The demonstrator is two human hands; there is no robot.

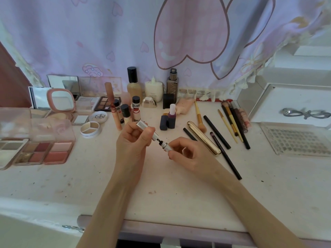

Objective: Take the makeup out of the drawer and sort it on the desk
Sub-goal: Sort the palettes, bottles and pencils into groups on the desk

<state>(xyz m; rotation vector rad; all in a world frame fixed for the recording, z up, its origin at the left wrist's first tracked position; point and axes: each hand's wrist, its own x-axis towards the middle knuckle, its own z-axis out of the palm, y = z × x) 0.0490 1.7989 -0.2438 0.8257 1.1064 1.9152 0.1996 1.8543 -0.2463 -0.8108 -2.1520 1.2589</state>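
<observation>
Both hands are raised over the middle of the tabletop (179, 194), working on one silver mascara. The left hand (132, 140) has its grip closed around the silver cap (146, 128), fingers curled round it, with the cap's top end pointing up and to the left. The right hand (186, 152) pinches the silver tube (167, 146) between thumb and fingertips; most of the tube is hidden inside the hand. Cap and tube are slightly apart, and the dark wand (160, 141) shows in the gap between them, its lower end at the tube's mouth.

Sorted items lie on the tabletop around the hands:
- Left side: open eyeshadow and blush palettes (48, 152), a pink compact mirror (60, 101), a round three-part pan (90, 129).
- Rear centre: small black-capped bottles (136, 106), a tall amber bottle (133, 85), a white bottle (154, 90), a dark foundation bottle (172, 85).
- Centre, just beyond the hands: a dark lipstick (168, 119) standing upright.
- Right of the hands: a gold tube (204, 137) lying diagonally, black pencils (216, 132) beside it, and a group of brushes (231, 119) farther right.
- Far right: a clear tray (297, 140) and a white box (293, 104).

A drawer edge (179, 230) shows below the front of the tabletop, between the forearms. A lilac printed curtain (125, 33) hangs behind.
</observation>
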